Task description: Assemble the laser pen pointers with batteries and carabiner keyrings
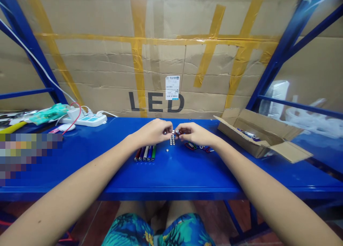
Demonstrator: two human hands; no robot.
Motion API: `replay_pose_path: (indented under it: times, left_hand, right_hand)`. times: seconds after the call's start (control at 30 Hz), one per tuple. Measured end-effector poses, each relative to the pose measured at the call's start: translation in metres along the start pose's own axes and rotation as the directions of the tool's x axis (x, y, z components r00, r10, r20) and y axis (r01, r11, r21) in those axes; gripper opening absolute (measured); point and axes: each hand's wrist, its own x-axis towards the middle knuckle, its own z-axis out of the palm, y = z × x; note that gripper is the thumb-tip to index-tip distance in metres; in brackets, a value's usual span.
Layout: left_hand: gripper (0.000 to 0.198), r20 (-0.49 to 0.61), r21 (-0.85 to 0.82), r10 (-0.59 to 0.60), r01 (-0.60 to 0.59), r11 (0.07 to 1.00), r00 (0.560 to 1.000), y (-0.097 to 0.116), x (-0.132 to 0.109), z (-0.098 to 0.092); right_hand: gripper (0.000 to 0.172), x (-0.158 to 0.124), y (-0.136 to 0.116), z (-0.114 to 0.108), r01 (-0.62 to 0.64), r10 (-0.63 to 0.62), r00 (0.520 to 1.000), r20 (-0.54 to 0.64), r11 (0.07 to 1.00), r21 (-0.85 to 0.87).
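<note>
My left hand (157, 131) is closed in a pinch above the table; what its fingertips hold, if anything, I cannot make out. Close beside it, my right hand (195, 133) pinches a small silver cylindrical piece (177, 132). Just below the fingertips, small round silver button cells (172, 141) stand in two short columns. One loose button cell (167, 150) lies nearer the front. Several slim metal tubes (145, 156) in red, blue, silver and green lie side by side, partly under my left hand. Coloured carabiner clips (190, 145) lie below my right hand, partly hidden.
An open cardboard box (257, 146) with small items inside stands on the right of the blue table (171, 178). A white power strip (93, 120) with cables sits at the left, near a green plastic packet (49, 114). A large cardboard panel (112, 71) closes off the back.
</note>
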Motion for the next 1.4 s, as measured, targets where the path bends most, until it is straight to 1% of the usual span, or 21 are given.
replay_pose_path:
  times: [0.07, 0.13, 0.27, 0.33, 0.4, 0.47, 0.53, 0.6, 0.7, 0.77, 0.87, 1.0, 1.17, 1.23, 1.27, 1.33, 1.4]
  left_hand:
    - [0.009, -0.110, -0.044, 0.033, -0.038, 0.998, 0.993, 0.001, 0.001, 0.001]
    - [0.011, -0.152, -0.051, 0.072, -0.080, 0.995, 0.986, 0.002, 0.002, 0.004]
    - [0.014, -0.144, 0.002, 0.142, -0.144, 0.990, 0.979, 0.005, 0.002, 0.011]
    - [0.016, -0.131, 0.025, 0.170, -0.169, 0.985, 0.977, 0.007, 0.002, 0.011]
    - [0.017, -0.127, 0.028, 0.171, -0.169, 0.985, 0.977, 0.008, 0.000, 0.009]
    - [0.018, -0.113, 0.024, 0.137, -0.135, 0.991, 0.984, 0.010, -0.001, 0.004]
    - [0.019, -0.057, 0.041, 0.101, -0.099, 0.994, 0.993, 0.009, -0.002, -0.001]
    - [0.018, 0.061, 0.077, 0.087, -0.092, 0.993, 0.994, 0.008, -0.003, -0.005]
    - [0.018, 0.239, 0.083, 0.091, -0.113, 0.990, 0.967, 0.004, -0.005, -0.008]
    - [0.019, 0.306, 0.066, 0.087, -0.113, 0.991, 0.948, 0.002, -0.006, -0.008]
    - [0.018, 0.353, 0.041, 0.059, -0.078, 0.996, 0.934, 0.001, -0.007, -0.005]
    - [0.016, 0.397, -0.032, 0.026, -0.015, 0.999, 0.917, 0.001, -0.006, -0.001]
    - [0.013, 0.428, -0.029, -0.029, 0.046, 0.999, 0.903, 0.004, -0.006, 0.000]
    - [0.011, 0.407, -0.022, -0.035, 0.048, 0.999, 0.913, 0.004, -0.005, -0.002]
    - [0.011, 0.374, -0.013, -0.031, 0.039, 0.999, 0.927, 0.004, -0.005, -0.002]
    - [0.012, 0.253, 0.011, -0.013, 0.011, 1.000, 0.967, 0.003, -0.004, -0.002]
    - [0.014, 0.096, 0.018, 0.006, -0.007, 1.000, 0.995, 0.003, -0.003, -0.001]
  right_hand:
    - [0.014, 0.000, 0.001, 0.000, -0.005, 0.005, 1.000, -0.002, 1.000, -0.018]
    - [0.012, 0.000, 0.002, 0.001, 0.004, -0.004, 1.000, -0.005, 1.000, -0.014]
    - [0.009, 0.001, 0.003, 0.002, 0.042, -0.042, 0.999, -0.023, 0.999, 0.003]
    - [0.007, 0.002, 0.005, 0.002, 0.065, -0.064, 0.998, -0.028, 0.998, 0.007]
    - [0.008, 0.002, 0.006, 0.001, 0.082, -0.083, 0.996, -0.030, 0.996, -0.024]
    - [0.011, 0.002, 0.007, -0.001, 0.083, -0.086, 0.996, -0.032, 0.994, -0.076]
    - [0.013, 0.002, 0.006, -0.002, 0.073, -0.078, 0.996, -0.037, 0.992, -0.104]
    - [0.015, 0.002, 0.005, -0.003, 0.062, -0.067, 0.997, -0.044, 0.991, -0.117]
    - [0.017, 0.002, 0.005, -0.003, 0.050, -0.056, 0.997, -0.049, 0.991, -0.124]
    - [0.017, 0.002, 0.005, -0.002, 0.046, -0.053, 0.997, -0.053, 0.990, -0.131]
    - [0.015, 0.002, 0.006, -0.002, 0.041, -0.049, 0.997, -0.052, 0.990, -0.135]
    - [0.013, 0.003, 0.008, -0.002, 0.041, -0.049, 0.997, -0.058, 0.990, -0.135]
    - [0.012, 0.003, 0.008, -0.001, 0.053, -0.059, 0.997, -0.046, 0.992, -0.113]
    - [0.013, 0.003, 0.007, -0.001, 0.047, -0.052, 0.998, -0.045, 0.993, -0.106]
    - [0.013, 0.002, 0.006, -0.001, 0.040, -0.046, 0.998, -0.048, 0.993, -0.108]
    - [0.012, 0.002, 0.005, 0.000, 0.024, -0.030, 0.998, -0.054, 0.994, -0.110]
    - [0.011, 0.001, 0.004, 0.000, 0.000, -0.005, 0.998, -0.055, 0.996, -0.090]
